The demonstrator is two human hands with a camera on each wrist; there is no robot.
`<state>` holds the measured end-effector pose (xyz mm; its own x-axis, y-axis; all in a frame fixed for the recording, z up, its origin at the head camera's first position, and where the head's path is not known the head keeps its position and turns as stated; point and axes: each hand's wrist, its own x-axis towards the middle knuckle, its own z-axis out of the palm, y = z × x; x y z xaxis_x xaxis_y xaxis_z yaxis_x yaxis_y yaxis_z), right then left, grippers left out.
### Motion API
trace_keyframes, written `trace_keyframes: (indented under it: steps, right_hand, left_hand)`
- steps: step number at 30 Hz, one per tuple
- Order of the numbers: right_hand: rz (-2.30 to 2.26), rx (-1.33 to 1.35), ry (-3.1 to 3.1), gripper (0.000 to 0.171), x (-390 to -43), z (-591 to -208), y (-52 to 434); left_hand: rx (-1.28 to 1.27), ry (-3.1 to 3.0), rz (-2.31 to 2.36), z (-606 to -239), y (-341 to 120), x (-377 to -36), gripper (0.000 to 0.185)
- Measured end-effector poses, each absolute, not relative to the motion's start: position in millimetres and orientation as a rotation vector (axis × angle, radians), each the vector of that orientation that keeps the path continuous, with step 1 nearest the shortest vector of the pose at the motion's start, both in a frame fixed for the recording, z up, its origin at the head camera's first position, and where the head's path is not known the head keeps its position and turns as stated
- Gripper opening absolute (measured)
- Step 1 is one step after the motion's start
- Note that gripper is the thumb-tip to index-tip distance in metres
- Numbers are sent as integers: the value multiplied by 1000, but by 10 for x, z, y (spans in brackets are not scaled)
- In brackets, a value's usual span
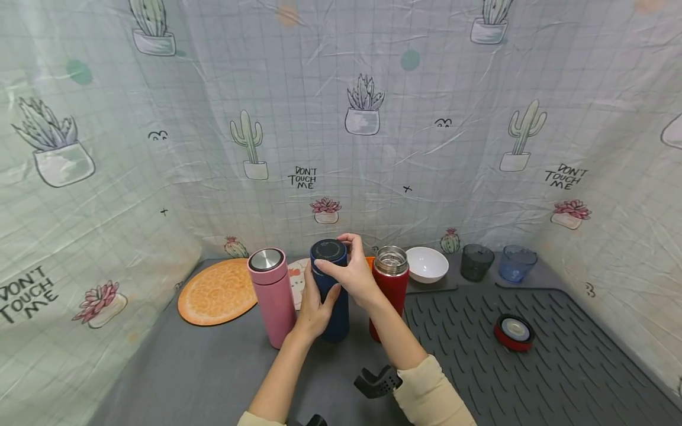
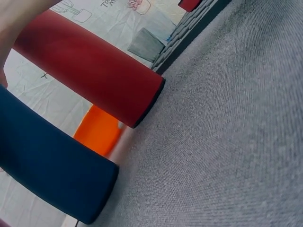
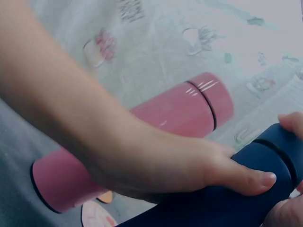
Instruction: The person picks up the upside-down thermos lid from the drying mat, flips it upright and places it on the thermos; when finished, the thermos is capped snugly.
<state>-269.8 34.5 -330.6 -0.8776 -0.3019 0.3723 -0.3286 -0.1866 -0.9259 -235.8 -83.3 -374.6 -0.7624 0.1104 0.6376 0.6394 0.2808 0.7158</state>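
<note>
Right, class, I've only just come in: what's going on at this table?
A person stands a dark blue flask upright on the grey mat. The left hand grips its body, and the right hand holds its lid. A pink flask stands to its left, an open red flask to its right. The red cap lies apart.

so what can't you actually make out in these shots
- Orange item behind the flasks: head view, right hand hides most of it.
- Blue flask lid seam: head view, fingers cover it.
- Left hand grip: left wrist view crops it at the edge.
- Red flask contents: too small.
</note>
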Motion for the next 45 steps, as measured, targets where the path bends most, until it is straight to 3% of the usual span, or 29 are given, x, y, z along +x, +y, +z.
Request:
trace_keyframes:
  steps: [8,12,19,23,28,35,42,45]
  right_hand:
    - [2354,857,-2003,59,-2715,-3328,386]
    - [2325,823,-2056,68,-2720,-3337,384]
    - [2383,861,-1959,61,-2730,-3337,398]
    - [2318,806,-2025,71,-2715,-3329,405]
    - [2441,890,-1946,60,-2722,-3339,426]
    - [2276,665,-1967,60,-2700,-3338,354]
    - [2364,745,-1934,55,-2702,-3315,366]
    - [2319,703,-1980,64,-2692,-3313,353]
  left_hand:
    - [-695,-2084,-1492,-3767,-850,-2349,69]
    - [-696,-2076,-1461,-3767,-849,-2356,70]
    - [-708,-2069,-1482,-3769,-844,-2375,69]
    - [-726,-2060,-1469,-3766,-836,-2380,71]
    - [-722,-2053,-1483,-3768,-828,-2386,70]
    - [-739,-2044,-1452,-3962,-846,-2578,76]
    - [-768,-2003,-1459,-4082,-877,-2679,73]
    - [-775,-2003,-1436,-4086,-882,-2679,73]
